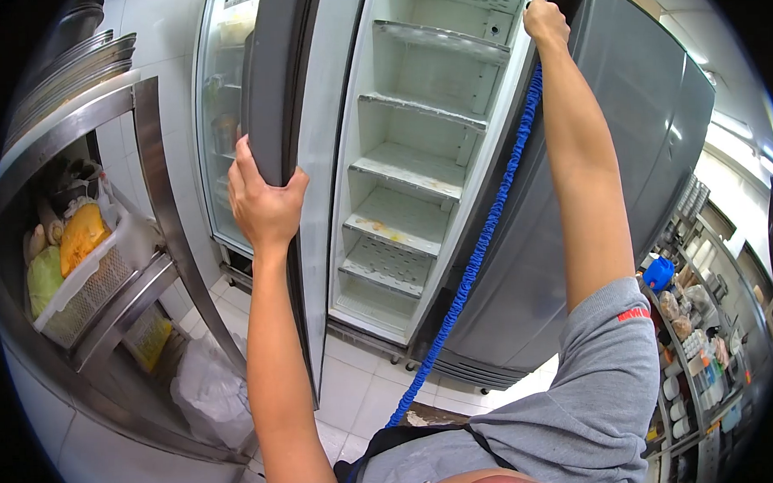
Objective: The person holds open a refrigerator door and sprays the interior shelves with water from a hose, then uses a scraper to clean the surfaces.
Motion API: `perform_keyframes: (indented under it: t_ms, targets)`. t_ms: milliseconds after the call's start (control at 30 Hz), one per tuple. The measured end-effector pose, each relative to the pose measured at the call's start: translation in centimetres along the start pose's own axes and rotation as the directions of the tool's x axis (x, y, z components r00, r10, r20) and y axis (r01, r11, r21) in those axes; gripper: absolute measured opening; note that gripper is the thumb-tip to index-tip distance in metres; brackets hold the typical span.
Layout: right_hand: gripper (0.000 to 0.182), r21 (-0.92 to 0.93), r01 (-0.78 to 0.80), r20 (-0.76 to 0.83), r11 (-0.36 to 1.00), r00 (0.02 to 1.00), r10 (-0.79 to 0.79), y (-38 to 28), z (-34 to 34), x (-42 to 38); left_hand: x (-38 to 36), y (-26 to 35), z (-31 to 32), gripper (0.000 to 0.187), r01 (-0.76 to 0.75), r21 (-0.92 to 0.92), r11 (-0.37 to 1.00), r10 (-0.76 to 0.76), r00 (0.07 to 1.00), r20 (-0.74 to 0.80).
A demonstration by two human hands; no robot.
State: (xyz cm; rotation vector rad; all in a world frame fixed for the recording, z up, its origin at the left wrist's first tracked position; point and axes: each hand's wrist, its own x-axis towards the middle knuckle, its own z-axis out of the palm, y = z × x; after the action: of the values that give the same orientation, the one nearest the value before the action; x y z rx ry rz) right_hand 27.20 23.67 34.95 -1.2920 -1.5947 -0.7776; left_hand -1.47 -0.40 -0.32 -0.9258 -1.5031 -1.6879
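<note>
My left hand is wrapped round the edge of the dark grey fridge door, which stands swung open. Behind it is the upright fridge, its white shelves bare apart from some yellowish stains on one of them. High at the fridge's right side my right hand is raised and closed. A thin pale thing shows at its fingers by the top of the frame, too little of it to name. A blue coiled cord runs diagonally below my right arm.
To the right stands a closed grey fridge. On the left, a metal rack carries stacked trays and a plastic basket of vegetables. A white plastic bag sits low. Loaded shelves line the far right.
</note>
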Motion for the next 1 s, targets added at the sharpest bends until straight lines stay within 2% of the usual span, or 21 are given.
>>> perform_keyframes:
  t_ms: [167, 233, 300, 533, 767, 833, 1000]
  targets:
    - [0.034, -0.025, -0.025, 0.016, 0.999, 1.000, 0.026, 0.4, 0.0, 0.4, -0.1, 0.3, -0.1, 0.084, 0.047, -0.014, 0.999, -0.047, 0.999, 0.016]
    - [0.035, -0.039, -0.006, 0.035, 0.999, 0.999, 0.008, 0.8, -0.2, 0.5, -0.1, -0.1, 0.2, 0.083, -0.006, -0.008, 1.000, 0.006, 1.000, -0.012]
    - [0.035, -0.072, -0.040, 0.044, 0.997, 0.998, 0.044, 1.2, -0.3, 0.8, 0.0, -0.2, 0.2, 0.083, -0.009, -0.012, 1.000, 0.009, 1.000, -0.011]
    - [0.035, -0.121, -0.006, 0.064, 0.993, 0.998, 0.014, 1.2, -0.9, 1.0, 0.0, -0.4, 0.2, 0.084, -0.064, 0.041, 0.997, 0.066, 0.997, -0.039]
    - [0.036, -0.131, -0.005, 0.064, 0.991, 0.998, 0.013, 0.1, -1.2, 1.7, -0.1, -0.1, 0.0, 0.086, -0.030, 0.051, 0.998, 0.032, 0.999, -0.030]
    - [0.036, -0.124, -0.008, 0.050, 0.992, 0.999, 0.014, -0.2, -1.2, 1.8, -0.1, -0.1, 0.1, 0.086, 0.031, -0.005, 0.999, -0.031, 1.000, 0.003]
    - [0.037, -0.146, 0.018, 0.029, 0.989, 0.999, -0.014, -1.0, -1.7, 1.3, 0.0, -0.2, 0.2, 0.085, 0.011, -0.012, 1.000, -0.012, 1.000, -0.022]
